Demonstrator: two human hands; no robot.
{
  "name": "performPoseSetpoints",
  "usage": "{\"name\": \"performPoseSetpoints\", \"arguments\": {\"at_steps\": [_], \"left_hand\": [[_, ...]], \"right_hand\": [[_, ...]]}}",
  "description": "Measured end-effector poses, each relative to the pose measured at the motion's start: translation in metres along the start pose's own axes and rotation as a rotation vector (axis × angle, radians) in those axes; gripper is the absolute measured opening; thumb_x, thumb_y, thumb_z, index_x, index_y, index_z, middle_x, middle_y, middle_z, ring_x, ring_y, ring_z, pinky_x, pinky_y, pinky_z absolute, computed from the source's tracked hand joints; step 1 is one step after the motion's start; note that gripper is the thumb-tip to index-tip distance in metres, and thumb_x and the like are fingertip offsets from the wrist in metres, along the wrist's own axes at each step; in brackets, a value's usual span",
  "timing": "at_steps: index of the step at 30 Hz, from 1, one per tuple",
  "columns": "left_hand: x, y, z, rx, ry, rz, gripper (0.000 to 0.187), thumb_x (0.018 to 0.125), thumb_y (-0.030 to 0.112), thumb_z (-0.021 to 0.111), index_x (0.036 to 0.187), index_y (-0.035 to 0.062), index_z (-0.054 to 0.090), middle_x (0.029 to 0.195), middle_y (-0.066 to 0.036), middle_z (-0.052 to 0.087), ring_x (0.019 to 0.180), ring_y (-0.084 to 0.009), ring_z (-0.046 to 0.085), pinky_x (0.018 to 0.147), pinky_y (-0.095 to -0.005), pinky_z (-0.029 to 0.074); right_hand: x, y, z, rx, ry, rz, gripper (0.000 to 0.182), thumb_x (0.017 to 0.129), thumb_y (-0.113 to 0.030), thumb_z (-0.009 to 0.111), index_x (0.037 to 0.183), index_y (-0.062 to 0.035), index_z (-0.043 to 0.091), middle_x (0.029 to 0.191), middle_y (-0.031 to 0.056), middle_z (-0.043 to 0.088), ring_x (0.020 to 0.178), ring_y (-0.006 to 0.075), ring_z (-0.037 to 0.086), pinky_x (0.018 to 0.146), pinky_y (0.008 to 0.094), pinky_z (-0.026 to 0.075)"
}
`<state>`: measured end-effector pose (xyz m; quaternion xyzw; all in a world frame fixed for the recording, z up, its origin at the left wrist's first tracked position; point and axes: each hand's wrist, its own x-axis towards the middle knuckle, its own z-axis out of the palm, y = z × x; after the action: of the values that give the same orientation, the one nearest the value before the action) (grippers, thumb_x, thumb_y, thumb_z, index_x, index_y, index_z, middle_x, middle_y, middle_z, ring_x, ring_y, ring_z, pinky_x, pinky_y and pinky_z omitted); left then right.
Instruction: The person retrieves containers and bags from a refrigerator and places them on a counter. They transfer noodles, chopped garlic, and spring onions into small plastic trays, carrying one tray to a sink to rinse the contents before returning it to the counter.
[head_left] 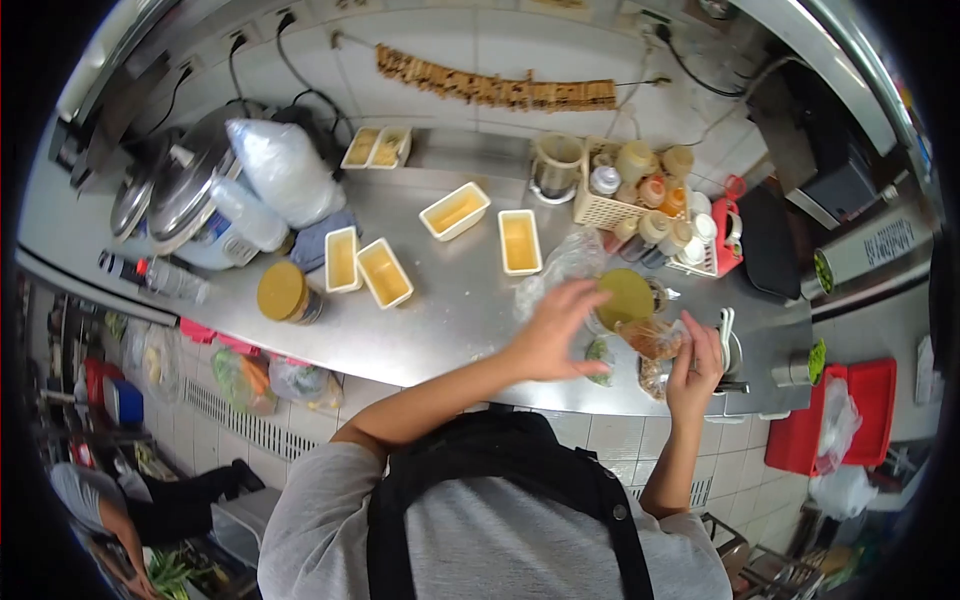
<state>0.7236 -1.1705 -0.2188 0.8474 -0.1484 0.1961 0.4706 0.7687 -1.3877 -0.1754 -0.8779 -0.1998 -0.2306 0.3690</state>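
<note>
My right hand (697,362) pinches a clear plastic bag (650,338) with reddish-brown contents, tilted toward the left. Beside it my left hand (560,335) is open, thumb and fingers apart, its fingertips right at the edge of a jar's yellow-green lid (627,298). A small bag of green bits (600,358) lies just under the left hand. Below the brown bag sits a container of brown pieces (655,378), partly hidden by it. Crumpled clear plastic (560,275) lies beyond my left hand.
Rectangular tubs with yellow contents, one of them here (520,243), stand on the steel counter (450,330). A basket of sauce bottles (608,212) is at the back right. Left are another lidded jar (285,292) and large pots (195,190). A person (110,510) crouches at lower left.
</note>
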Motion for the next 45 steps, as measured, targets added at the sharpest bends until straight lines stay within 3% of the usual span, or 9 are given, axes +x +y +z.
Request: {"name": "performPoseSetpoints", "arguments": {"at_steps": [2,8,12,14,16,19,25,30,45], "left_hand": [[0.001,0.007,0.024,-0.019,0.028,0.031,0.071,0.063,0.039,0.078,0.121,0.0076,0.050,0.127,-0.020,0.042,0.119,-0.0385,0.037,0.099,-0.0477,0.032],[-0.034,-0.010,0.012,-0.283,-0.246,-0.518,0.033,0.077,0.029,0.066,0.098,0.0043,0.061,0.114,-0.022,0.050,0.106,-0.0389,0.046,0.089,-0.0456,0.038],[-0.063,-0.023,-0.031,-0.126,0.096,-0.204,0.022,0.082,0.021,0.061,0.093,0.0024,0.063,0.104,-0.014,0.051,0.099,-0.0296,0.045,0.087,-0.0380,0.038],[-0.070,-0.017,-0.036,-0.153,0.236,-0.252,0.020,0.082,0.019,0.061,0.092,0.0020,0.063,0.101,-0.012,0.051,0.098,-0.0270,0.044,0.087,-0.0355,0.037],[-0.070,-0.013,-0.033,-0.239,0.113,-0.182,0.021,0.080,0.018,0.065,0.093,0.0018,0.063,0.100,-0.010,0.049,0.101,-0.0248,0.042,0.089,-0.0330,0.034],[-0.069,-0.020,-0.035,-0.307,0.065,-0.120,0.017,0.077,0.013,0.068,0.089,0.0011,0.064,0.092,-0.010,0.053,0.093,-0.0231,0.049,0.082,-0.0320,0.039],[-0.030,-0.090,-0.083,-1.045,0.197,-0.505,0.020,0.086,0.020,0.061,0.102,0.0081,0.063,0.083,-0.001,0.061,0.069,-0.0117,0.058,0.064,-0.0270,0.049],[-0.004,-0.180,-0.006,0.442,0.028,-0.471,0.027,0.084,0.027,0.061,0.103,0.0076,0.061,0.088,-0.015,0.063,0.085,-0.0291,0.063,0.076,-0.0394,0.050],[-0.132,-0.114,0.028,0.517,-0.148,-0.368,0.017,0.081,0.020,0.060,0.083,0.0038,0.061,0.077,-0.017,0.061,0.065,-0.0341,0.063,0.058,-0.0422,0.052]], "right_hand": [[-0.009,-0.026,0.020,0.486,-0.119,0.125,0.018,0.087,0.002,0.050,0.099,0.0003,0.063,0.089,0.0093,0.057,0.072,0.0110,0.056,0.064,0.0249,0.046],[-0.008,-0.063,0.050,0.757,-0.292,-0.009,0.020,0.090,-0.001,0.047,0.106,0.0026,0.059,0.093,0.0097,0.057,0.072,0.0094,0.054,0.067,0.0217,0.043],[-0.020,-0.042,0.096,1.151,-0.102,0.310,0.039,0.094,-0.023,0.044,0.126,0.0009,0.041,0.101,0.0123,0.057,0.094,0.0165,0.053,0.087,0.0330,0.041],[-0.048,-0.042,0.118,1.442,-0.567,1.079,0.047,0.091,-0.035,0.049,0.126,-0.0040,0.042,0.105,0.0130,0.056,0.105,0.0197,0.051,0.089,0.0408,0.042],[-0.069,-0.057,0.116,2.029,-1.148,1.277,0.054,0.086,-0.044,0.053,0.127,-0.0097,0.042,0.112,0.0127,0.054,0.113,0.0255,0.049,0.084,0.0404,0.047],[-0.122,-0.008,0.155,2.239,-0.898,1.224,0.048,0.086,-0.036,0.054,0.127,-0.0129,0.042,0.113,0.0110,0.051,0.103,0.0273,0.051,0.070,0.0332,0.049],[-0.108,-0.011,0.108,1.990,-0.479,1.360,0.044,0.082,-0.021,0.054,0.124,-0.0098,0.044,0.102,0.0093,0.049,0.083,0.0197,0.047,0.056,0.0221,0.041],[-0.112,-0.013,0.087,1.826,-0.325,1.282,0.044,0.082,-0.023,0.055,0.123,-0.0098,0.046,0.097,0.0091,0.051,0.082,0.0196,0.049,0.055,0.0215,0.041],[-0.039,-0.044,0.158,0.193,-0.360,0.049,0.067,0.072,-0.016,0.067,0.131,-0.0015,0.037,0.110,0.0203,0.054,0.097,0.0347,0.057,0.085,0.0389,0.046]]}}
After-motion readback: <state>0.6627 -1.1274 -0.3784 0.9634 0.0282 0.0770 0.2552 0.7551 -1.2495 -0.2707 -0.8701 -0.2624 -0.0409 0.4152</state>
